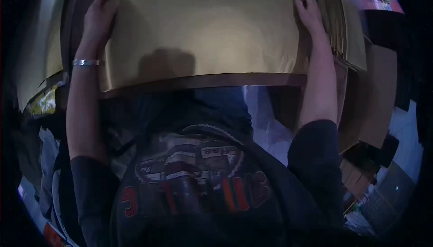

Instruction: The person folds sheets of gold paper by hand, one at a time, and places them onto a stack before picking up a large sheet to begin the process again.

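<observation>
A wide, gold-tan sheet [216, 26] with a smooth, slightly shiny face lies in front of my body. My left hand [101, 14] has its fingers closed at the left edge of this sheet, and a metal bracelet circles that wrist. At the opposite edge, the curled fingers of my right hand [310, 14] pinch the sheet's upper right side. Faint creases run from the grip there. The sheet's far edge is cut off by the top of the view.
Just right of my right hand stand several tan sheets [336, 21] stacked together. Brown cardboard [376, 84] is beyond them. More gold-tan sheet material [43, 44] curves along the far left. The table's dark front edge [203, 81] runs close to my body.
</observation>
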### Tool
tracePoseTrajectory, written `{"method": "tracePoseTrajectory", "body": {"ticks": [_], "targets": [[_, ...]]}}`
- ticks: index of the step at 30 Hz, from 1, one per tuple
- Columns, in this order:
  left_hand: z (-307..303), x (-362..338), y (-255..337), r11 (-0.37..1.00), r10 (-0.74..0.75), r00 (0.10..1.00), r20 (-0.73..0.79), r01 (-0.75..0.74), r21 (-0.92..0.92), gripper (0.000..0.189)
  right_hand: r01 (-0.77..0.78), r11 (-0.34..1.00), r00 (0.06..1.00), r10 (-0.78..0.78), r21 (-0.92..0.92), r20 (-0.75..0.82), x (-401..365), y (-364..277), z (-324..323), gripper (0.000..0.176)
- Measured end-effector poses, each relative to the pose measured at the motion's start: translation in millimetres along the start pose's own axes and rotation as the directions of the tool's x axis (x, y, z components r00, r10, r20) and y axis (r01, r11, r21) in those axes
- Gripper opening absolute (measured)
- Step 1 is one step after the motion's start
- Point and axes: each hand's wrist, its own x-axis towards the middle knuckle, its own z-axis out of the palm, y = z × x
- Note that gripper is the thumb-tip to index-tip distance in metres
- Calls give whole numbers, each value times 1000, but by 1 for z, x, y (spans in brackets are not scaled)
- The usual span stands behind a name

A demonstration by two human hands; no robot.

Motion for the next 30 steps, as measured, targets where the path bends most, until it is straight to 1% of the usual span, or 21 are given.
{"method": "tracePoseTrajectory", "body": {"ticks": [2, 4, 6, 7, 9, 12, 13, 14, 15, 17, 18, 19, 20, 21, 23, 25, 26, 27, 28, 29, 30], "targets": [[-10, -6, 15, 988, 34, 999, -19, -31, 153, 55, 85, 996, 993, -88, -36, -82, 3, 23, 17, 38], [-15, -1, 3, 976, 2, 998, -64, 12, 216, 53, -33, 995, 999, 33, -92, 1, 5, 2, 11, 47], [-17, -1, 2, 966, -37, 990, -134, 70, 249, 49, 22, 993, 1000, -22, -112, 1, 17, 43, 32, 50], [-20, -2, 10, 964, -38, 995, -92, 60, 258, 48, 46, 994, 999, -46, -103, 7, 16, 38, 27, 50], [-27, -4, 32, 962, -33, 999, -10, 34, 270, 45, -101, 993, 995, 101, -59, -2, 21, 35, 22, 54], [-36, -6, 64, 959, -23, 992, 120, -12, 282, 41, -85, 994, 996, 85, 61, 7, 45, 48, 30, 60], [-37, -7, 67, 959, -17, 987, 161, -29, 281, 40, -56, 998, 998, 56, -11, -5, 55, 44, 29, 66], [-20, -2, 14, 921, 209, 976, 59, -217, 324, 33, -41, 999, 999, 41, -13, -13, 61, 30, 28, 66], [-18, -3, 17, 919, 219, 975, 36, -218, 329, 33, -85, 996, 996, 85, 34, 10, 67, 21, 27, 69], [-21, -4, 43, 966, 41, 997, -70, -22, 259, 32, -171, 979, 985, 169, 109, 25, 83, 3, 15, 77], [-22, 1, 47, 967, 61, 993, -96, -35, 254, 32, -200, 969, 979, 192, 148, 65, 90, -5, 13, 78], [-23, 7, 49, 978, -8, 997, -73, 23, 206, 27, -231, 954, 971, 213, 190, 107, 98, -3, 14, 80], [-22, 14, 49, 983, -88, 996, -25, 91, 161, 25, -200, 909, 978, 161, 365, 133, 103, 1, 21, 76], [-25, 20, 52, 984, -71, 996, -45, 77, 160, 25, -185, 911, 982, 156, 369, 107, 113, -4, 12, 76], [-29, 32, 54, 964, -202, 977, 71, 185, 188, 27, -236, 960, 931, 178, 153, 317, 129, -11, 4, 70], [-38, 44, 51, 971, -199, 965, 168, 171, 169, 31, -188, 953, 956, 123, 238, 265, 134, -14, 5, 71], [-40, 49, 49, 974, -184, 961, 207, 151, 168, 36, -163, 986, 944, 150, 20, 293, 135, -27, 2, 71], [-44, 51, 55, 967, -219, 949, 229, 179, 183, 51, -128, 971, 931, 187, -200, 314, 135, -45, -4, 71], [-45, 53, 56, 973, -196, 948, 251, 155, 173, 56, -68, 973, 923, 145, -218, 356, 137, -60, -9, 66], [-47, 56, 54, 977, -176, 945, 274, 134, 163, 61, -78, 972, 927, 152, -221, 343, 137, -75, -7, 66], [-41, 60, 41, 986, -105, 956, 273, 65, 150, 66, 45, 952, 957, 46, -302, 287, 135, -93, -1, 64]]}}
